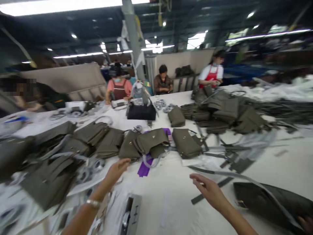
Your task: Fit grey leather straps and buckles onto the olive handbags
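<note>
My left hand [118,169] reaches over the white table with its fingers stretched out and nothing in it. Just beyond its fingertips lie olive-green handbags, the closest being a handbag [128,147] next to another with a raised flap [151,140]. A purple strip [145,168] sticks out from under that one, near a grey wrapped handle [153,163]. My right hand [206,189] hovers above the table, fingers extended and empty. Dark strap pieces [199,198] lie beside it, and a further handbag [187,143] stands beyond it.
At the lower right, another person's hand [305,223] is at a dark bag [269,199] with a long strap. Handbags pile up at left [51,179] and back right [225,107]. A tape dispenser [129,213] stands in front. Several people sit across the table.
</note>
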Demonstrator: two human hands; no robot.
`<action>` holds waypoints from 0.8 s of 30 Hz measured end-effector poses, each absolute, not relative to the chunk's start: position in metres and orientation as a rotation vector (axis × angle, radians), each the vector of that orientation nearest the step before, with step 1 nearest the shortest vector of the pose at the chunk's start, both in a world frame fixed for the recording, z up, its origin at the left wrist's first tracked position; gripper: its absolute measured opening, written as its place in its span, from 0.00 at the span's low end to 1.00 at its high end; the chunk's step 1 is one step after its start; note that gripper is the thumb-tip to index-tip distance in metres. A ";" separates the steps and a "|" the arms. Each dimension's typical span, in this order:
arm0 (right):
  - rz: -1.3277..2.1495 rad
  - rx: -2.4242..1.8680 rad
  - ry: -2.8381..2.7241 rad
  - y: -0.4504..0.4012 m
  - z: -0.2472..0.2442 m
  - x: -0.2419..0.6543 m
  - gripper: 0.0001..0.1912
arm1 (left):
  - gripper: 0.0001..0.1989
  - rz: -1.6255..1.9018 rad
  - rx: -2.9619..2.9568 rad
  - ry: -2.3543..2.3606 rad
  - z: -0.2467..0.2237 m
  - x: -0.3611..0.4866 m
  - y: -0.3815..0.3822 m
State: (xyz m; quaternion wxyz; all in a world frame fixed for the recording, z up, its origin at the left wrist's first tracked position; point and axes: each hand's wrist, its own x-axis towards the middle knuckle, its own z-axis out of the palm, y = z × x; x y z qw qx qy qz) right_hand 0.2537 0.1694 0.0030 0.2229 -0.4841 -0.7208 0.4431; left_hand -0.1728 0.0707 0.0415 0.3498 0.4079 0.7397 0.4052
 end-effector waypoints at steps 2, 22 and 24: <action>1.147 -1.399 -1.966 0.214 -0.010 0.253 0.21 | 0.18 0.905 1.230 1.763 0.010 -0.125 0.083; 0.941 -1.631 -2.230 0.434 -0.030 0.163 0.11 | 0.13 0.800 1.432 1.733 -0.038 -0.005 0.154; 0.924 -1.403 -2.341 0.397 -0.006 0.157 0.13 | 0.12 0.954 1.411 1.825 -0.008 -0.002 0.162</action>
